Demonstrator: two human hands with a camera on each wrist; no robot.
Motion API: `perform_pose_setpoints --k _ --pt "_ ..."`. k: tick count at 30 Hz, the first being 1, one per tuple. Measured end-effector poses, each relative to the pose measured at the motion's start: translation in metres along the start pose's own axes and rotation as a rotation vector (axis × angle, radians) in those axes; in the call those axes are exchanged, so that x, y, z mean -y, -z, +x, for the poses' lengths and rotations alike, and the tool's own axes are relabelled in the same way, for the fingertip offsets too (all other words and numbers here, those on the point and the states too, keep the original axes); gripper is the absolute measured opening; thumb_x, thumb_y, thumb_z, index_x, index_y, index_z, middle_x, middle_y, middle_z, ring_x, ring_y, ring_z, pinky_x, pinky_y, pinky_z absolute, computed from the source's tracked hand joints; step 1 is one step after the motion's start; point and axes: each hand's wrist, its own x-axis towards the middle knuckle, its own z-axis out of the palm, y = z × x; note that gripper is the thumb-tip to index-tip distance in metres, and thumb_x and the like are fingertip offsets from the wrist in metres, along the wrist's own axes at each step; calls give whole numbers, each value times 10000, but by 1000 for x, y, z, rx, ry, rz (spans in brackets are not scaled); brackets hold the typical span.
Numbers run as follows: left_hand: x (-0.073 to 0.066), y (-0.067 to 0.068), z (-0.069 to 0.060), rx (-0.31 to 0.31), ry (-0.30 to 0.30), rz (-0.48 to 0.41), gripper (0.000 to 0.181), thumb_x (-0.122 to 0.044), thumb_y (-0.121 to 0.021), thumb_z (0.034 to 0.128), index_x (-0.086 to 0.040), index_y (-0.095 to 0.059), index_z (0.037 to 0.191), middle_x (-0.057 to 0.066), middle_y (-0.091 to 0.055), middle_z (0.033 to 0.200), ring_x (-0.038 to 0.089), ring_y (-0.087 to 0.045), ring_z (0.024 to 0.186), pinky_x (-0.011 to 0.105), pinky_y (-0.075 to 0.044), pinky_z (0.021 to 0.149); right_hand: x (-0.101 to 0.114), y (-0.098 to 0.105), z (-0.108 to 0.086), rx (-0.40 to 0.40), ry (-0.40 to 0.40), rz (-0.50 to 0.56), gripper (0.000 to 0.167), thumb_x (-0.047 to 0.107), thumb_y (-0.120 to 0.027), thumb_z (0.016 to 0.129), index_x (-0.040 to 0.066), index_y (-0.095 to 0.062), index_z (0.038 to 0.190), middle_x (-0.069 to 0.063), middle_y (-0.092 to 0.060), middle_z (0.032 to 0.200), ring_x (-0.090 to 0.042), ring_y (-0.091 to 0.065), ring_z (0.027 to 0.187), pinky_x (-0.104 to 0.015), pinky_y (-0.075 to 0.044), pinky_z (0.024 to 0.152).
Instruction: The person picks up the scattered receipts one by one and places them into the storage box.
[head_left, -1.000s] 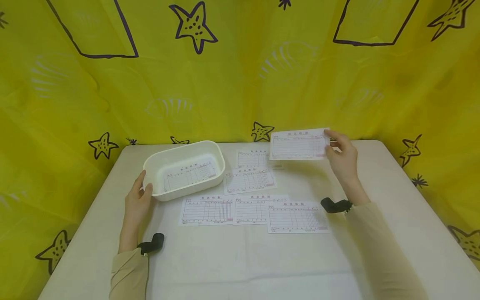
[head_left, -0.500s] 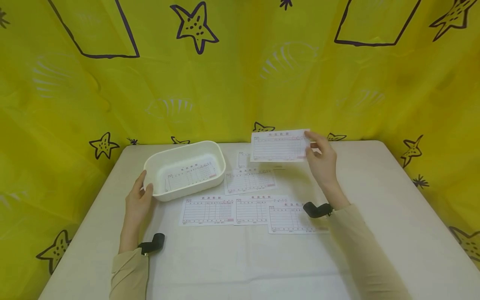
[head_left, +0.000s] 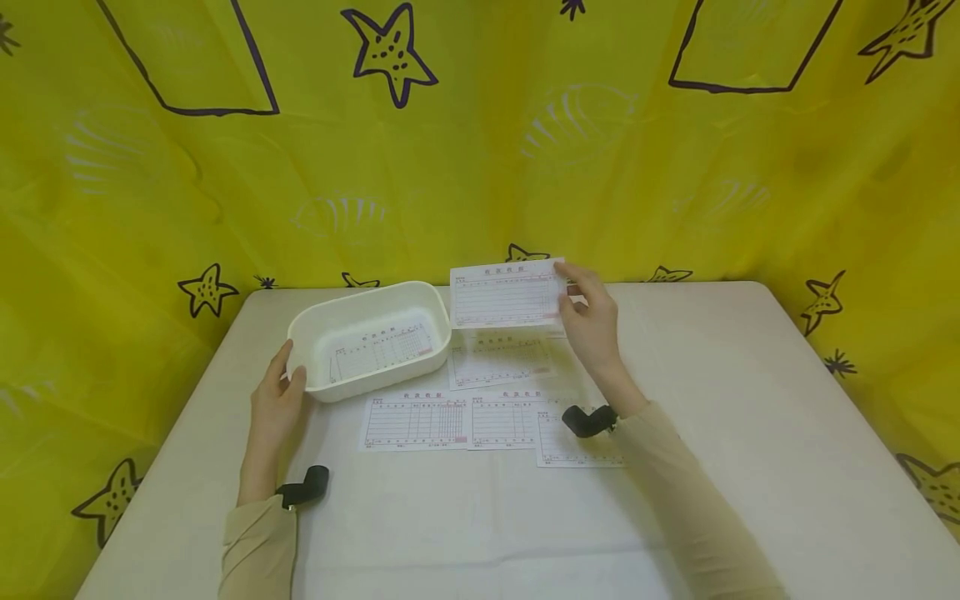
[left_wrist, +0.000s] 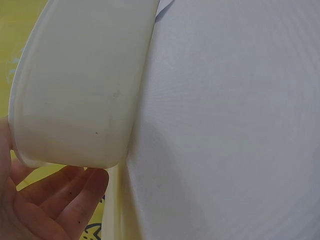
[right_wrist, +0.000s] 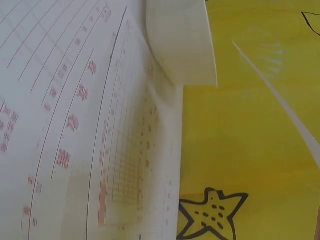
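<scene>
My left hand (head_left: 275, 412) grips the left end of a white plastic basin (head_left: 384, 379), its fingers against the end wall in the left wrist view. A receipt slip (head_left: 386, 346) lies inside the basin on its floor. With thumb and fingers my right hand (head_left: 595, 329) pinches another receipt slip (head_left: 504, 298) by its right edge. That slip is held up above the table, just right of the basin's rim. In the right wrist view, printed slips (right_wrist: 70, 100) fill the left side and the basin (right_wrist: 180, 45) shows at the top.
Several receipt slips lie on the white tablecloth (head_left: 420, 517): a front row with one slip (head_left: 415, 423) at its left, and another slip (head_left: 495, 367) behind. One more is mostly hidden behind the held slip. A yellow patterned curtain (head_left: 480, 167) stands behind the table.
My right hand has carried the held slip leftward, from the table's right side to beside the basin. My left hand and the basin have stayed put.
</scene>
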Motion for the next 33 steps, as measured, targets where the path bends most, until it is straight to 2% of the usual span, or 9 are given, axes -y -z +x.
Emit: perform_pose_setpoints --k 11,25,33 --pt "2 0 1 2 -7 2 570 -377 -355 1016 -300 -164 1548 76 -167 1617 471 -341 1384 599 -311 1123 12 -48 -6 95 65 23 435 -103 -502 882 35 -601 1282 -136 -571 1329 -261 -574 957 -86 -443 680" --pt "-1 0 1 13 14 -15 565 -377 -351 1017 -330 -155 1544 93 -163 1616 465 -330 1393 588 -301 1134 28 -99 -4 187 81 87 428 -122 -513 863 -3 -599 1265 -163 -576 1303 -284 -594 935 -113 -464 666" --pt "-2 0 0 9 5 -13 567 -369 -352 1016 -312 -160 1547 121 -184 1608 477 -341 1381 593 -303 1130 38 -128 -7 251 57 43 419 -100 -525 870 22 -607 1262 -144 -583 1312 -276 -609 944 -139 -489 682"
